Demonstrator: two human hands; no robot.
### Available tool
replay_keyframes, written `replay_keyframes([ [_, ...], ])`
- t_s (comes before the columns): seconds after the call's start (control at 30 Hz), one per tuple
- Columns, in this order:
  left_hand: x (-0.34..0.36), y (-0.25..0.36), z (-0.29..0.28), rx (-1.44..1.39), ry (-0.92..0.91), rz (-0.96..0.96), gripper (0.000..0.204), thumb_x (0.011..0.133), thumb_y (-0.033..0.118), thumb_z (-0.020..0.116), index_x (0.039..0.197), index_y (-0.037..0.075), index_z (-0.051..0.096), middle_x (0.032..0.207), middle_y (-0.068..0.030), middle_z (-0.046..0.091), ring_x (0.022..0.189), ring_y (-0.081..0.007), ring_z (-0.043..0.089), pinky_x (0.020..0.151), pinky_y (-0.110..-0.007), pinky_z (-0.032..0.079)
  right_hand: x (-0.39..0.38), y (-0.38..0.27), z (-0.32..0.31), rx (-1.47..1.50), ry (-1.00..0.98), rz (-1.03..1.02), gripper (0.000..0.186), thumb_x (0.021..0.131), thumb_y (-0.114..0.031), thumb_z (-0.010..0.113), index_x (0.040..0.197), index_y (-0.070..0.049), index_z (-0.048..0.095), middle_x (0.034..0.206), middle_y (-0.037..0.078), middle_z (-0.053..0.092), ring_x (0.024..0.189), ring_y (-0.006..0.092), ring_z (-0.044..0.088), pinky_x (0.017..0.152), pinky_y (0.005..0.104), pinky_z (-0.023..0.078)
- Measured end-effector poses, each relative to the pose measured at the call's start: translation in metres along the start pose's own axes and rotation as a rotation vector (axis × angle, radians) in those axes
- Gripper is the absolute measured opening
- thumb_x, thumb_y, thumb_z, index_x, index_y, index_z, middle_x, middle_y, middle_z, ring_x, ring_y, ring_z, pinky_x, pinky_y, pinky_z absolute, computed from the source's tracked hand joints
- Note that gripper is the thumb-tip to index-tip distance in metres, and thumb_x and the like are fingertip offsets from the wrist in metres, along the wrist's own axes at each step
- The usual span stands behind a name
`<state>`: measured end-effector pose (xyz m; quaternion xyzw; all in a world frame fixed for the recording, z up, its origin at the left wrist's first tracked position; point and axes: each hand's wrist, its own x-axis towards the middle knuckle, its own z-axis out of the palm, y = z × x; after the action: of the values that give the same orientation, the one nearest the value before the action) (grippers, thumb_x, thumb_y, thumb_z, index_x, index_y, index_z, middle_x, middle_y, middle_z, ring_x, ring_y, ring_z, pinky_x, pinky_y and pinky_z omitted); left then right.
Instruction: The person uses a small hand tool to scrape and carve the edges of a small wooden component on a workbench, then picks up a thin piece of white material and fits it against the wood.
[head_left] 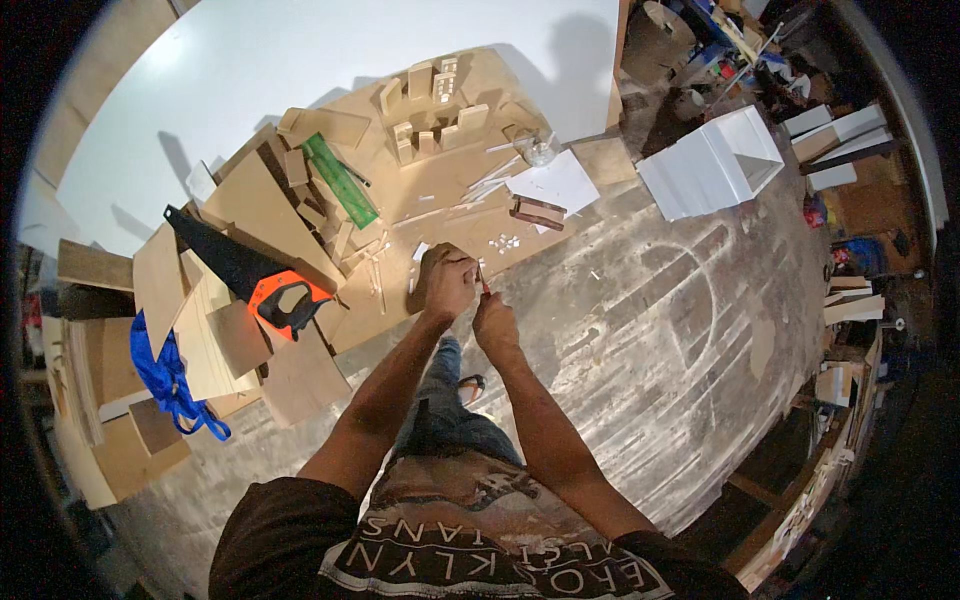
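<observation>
the left hand pinches a tiny white piece just past the desk's near edge, the right hand closed around a slim reddish tool.

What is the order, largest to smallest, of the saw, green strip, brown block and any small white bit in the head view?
Saw
Green strip
Brown block
Small white bit, any one of the scatter

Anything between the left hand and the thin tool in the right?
Nothing visible. The left hand has its fingertips right by the thin tool in the right hand. The white bits lie beyond, not between them.
</observation>
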<state>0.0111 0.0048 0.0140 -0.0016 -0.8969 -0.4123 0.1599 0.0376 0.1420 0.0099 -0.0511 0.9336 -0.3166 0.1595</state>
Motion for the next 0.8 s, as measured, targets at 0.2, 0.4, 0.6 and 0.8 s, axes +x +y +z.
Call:
replay_keyframes([
  [0.2, -0.001, -0.002, 0.0, -0.035, -0.012, -0.016, 0.011, 0.08, -0.001, 0.059, 0.086, -0.002, 0.068, 0.088, -0.0194, 0.064, 0.091, -0.0394, 0.06, 0.079, -0.047, 0.048, 0.003, 0.005, 0.008, -0.019, -0.031, 0.083, 0.031, 0.102, -0.027, 0.045, 0.1, 0.003, 0.051, 0.079, 0.035, 0.064, 0.082, 0.0543, 0.064, 0.069, 0.0609, 0.051],
  [0.4, -0.001, 0.005, -0.007, 0.154, 0.027, -0.015, 0.009, 0.078, -0.001, 0.062, 0.084, 0.001, 0.069, 0.088, -0.0157, 0.065, 0.093, -0.0356, 0.06, 0.083, -0.044, 0.048, 0.007, 0.014, 0.011, 0.029, -0.02, 0.118, 0.035, 0.102, -0.031, 0.043, 0.103, 0.003, 0.051, 0.082, 0.036, 0.065, 0.084, 0.0558, 0.064, 0.073, 0.061, 0.052],
  [0.6, -0.006, -0.011, -0.011, 0.09, 0.053, -0.01, 0.01, 0.078, 0.001, 0.067, 0.088, 0.003, 0.069, 0.094, -0.0138, 0.065, 0.099, -0.0333, 0.059, 0.088, -0.044, 0.048, 0.005, 0.002, 0.01, -0.048, -0.027, 0.105, 0.035, 0.103, -0.029, 0.043, 0.11, 0.004, 0.052, 0.085, 0.033, 0.067, 0.083, 0.0497, 0.067, 0.072, 0.0573, 0.055],
  [0.8, -0.011, -0.007, -0.019, 0.19, 0.043, -0.024, 0.016, 0.078, 0.01, 0.071, 0.093, 0.004, 0.071, 0.101, -0.0117, 0.065, 0.104, -0.0323, 0.057, 0.092, -0.043, 0.046, 0.005, 0.006, -0.009, -0.045, -0.036, -0.006, 0.037, 0.102, -0.033, 0.044, 0.111, 0.003, 0.052, 0.086, 0.033, 0.067, 0.082, 0.0516, 0.066, 0.072, 0.0576, 0.055],
])
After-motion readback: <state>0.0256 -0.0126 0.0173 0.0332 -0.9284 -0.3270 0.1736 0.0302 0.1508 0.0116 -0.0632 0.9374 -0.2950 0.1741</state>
